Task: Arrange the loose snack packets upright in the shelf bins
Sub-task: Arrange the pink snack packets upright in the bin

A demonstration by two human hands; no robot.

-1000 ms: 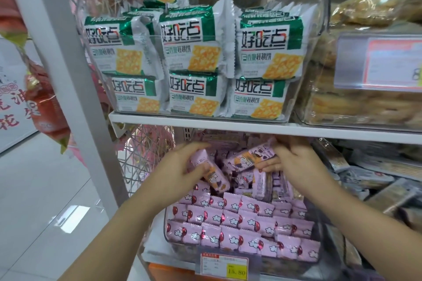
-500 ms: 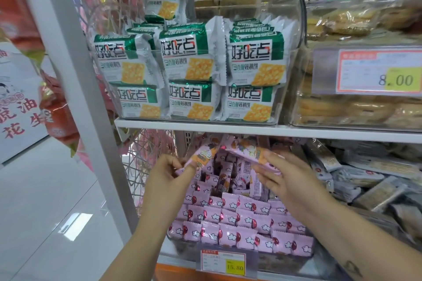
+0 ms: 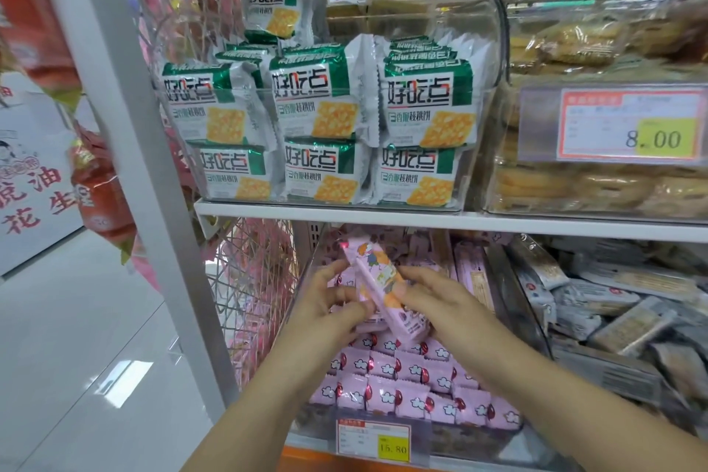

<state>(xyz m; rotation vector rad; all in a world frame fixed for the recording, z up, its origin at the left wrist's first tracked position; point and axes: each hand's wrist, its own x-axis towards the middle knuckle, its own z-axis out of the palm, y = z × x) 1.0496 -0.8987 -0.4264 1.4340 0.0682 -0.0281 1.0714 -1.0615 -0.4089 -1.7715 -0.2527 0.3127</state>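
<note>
Both hands hold a small stack of pink snack packets [image 3: 379,284] together above a clear lower-shelf bin [image 3: 513,291]. My left hand [image 3: 329,303] pinches the stack's left side and my right hand [image 3: 433,299] grips its right side. The stack is tilted, its top end leaning left. Below the hands, several pink packets [image 3: 406,379] stand upright in neat rows at the bin's front. More pink packets lie loose at the back of the bin, partly hidden by my hands.
A white shelf board [image 3: 383,215] runs just above the hands. Its bin holds green-and-white cracker packs [image 3: 318,115]. Grey packets [image 3: 613,303] lie jumbled in the bin to the right. A white upright post [image 3: 126,119] and wire mesh [image 3: 249,280] stand left. A price tag [image 3: 373,437] hangs on the front.
Each hand held its own pink packet at the back of the bin. They have drawn together and toward me, joining the packets into one stack held between both hands.
</note>
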